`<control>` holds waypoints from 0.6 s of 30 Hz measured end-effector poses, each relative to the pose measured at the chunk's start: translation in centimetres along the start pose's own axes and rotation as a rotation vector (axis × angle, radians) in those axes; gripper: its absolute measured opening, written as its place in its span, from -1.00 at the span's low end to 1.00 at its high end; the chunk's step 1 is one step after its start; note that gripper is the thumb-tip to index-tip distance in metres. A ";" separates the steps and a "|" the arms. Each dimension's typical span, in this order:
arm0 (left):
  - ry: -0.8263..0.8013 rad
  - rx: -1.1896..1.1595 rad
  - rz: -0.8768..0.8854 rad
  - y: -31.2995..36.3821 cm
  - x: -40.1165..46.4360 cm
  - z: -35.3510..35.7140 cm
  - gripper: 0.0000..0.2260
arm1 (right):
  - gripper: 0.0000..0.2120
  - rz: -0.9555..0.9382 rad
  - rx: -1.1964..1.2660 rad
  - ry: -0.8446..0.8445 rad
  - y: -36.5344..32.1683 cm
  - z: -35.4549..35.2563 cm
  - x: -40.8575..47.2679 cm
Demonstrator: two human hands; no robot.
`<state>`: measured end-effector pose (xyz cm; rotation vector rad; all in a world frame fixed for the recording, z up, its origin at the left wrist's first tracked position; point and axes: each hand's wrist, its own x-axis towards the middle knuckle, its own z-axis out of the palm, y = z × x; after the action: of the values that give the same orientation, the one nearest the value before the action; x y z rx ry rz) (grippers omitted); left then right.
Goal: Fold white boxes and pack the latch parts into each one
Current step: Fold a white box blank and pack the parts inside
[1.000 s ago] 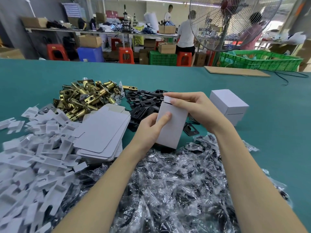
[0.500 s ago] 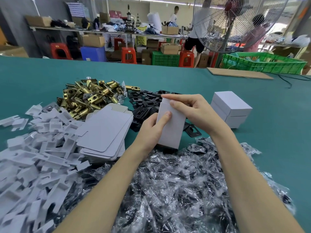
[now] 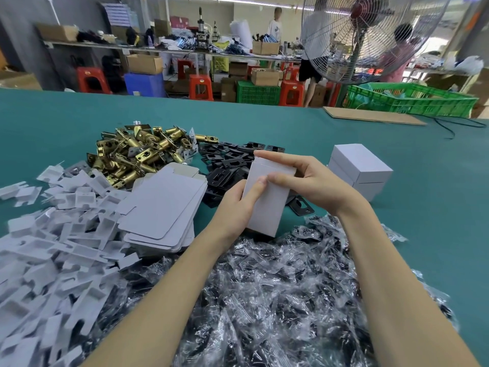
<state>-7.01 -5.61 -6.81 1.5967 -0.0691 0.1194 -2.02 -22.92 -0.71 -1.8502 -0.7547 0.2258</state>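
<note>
A folded white box (image 3: 266, 205) stands tilted above the green table, held between both hands. My left hand (image 3: 235, 205) grips its lower left side, thumb on the front face. My right hand (image 3: 304, 178) wraps over its top end, index finger along the closed top flap and thumb on the front. Brass latch bodies (image 3: 132, 154) lie heaped at the back left. Black strike plates (image 3: 227, 165) lie behind the box. Two closed white boxes (image 3: 360, 170) are stacked at the right.
A stack of flat white box blanks (image 3: 164, 207) lies left of my hands. White cardboard inserts (image 3: 47, 247) cover the near left. Clear plastic bags of small parts (image 3: 264, 300) fill the near middle. Beyond the table stand a large fan (image 3: 370, 35) and green crates (image 3: 412, 102).
My right thumb has come down onto the box's front face beside my left thumb. The box stays between both hands at nearly the same spot.
</note>
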 end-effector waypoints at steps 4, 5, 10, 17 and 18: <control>0.007 -0.021 -0.005 0.1 0.0 0.1 -0.67 | -0.59 0.024 -0.073 -0.071 -0.2 -0.3 0.0; 0.011 -0.033 -0.006 0.2 -0.1 0.1 -0.69 | -0.59 0.032 -0.094 -0.074 -0.3 -0.2 0.1; 0.016 -0.059 -0.006 0.2 -0.1 0.2 -0.72 | -0.62 0.056 -0.118 -0.079 -0.8 0.2 0.3; 0.034 -0.065 -0.018 0.3 0.0 0.2 -0.64 | -0.62 0.068 -0.126 -0.047 -0.7 0.8 0.5; 0.045 -0.071 -0.024 0.4 0.0 0.2 -0.64 | -0.62 0.066 -0.106 0.001 -0.6 1.1 0.5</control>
<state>-7.05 -5.79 -6.43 1.5230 -0.0192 0.1326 -2.38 -21.64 -0.46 -1.9777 -0.7171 0.2311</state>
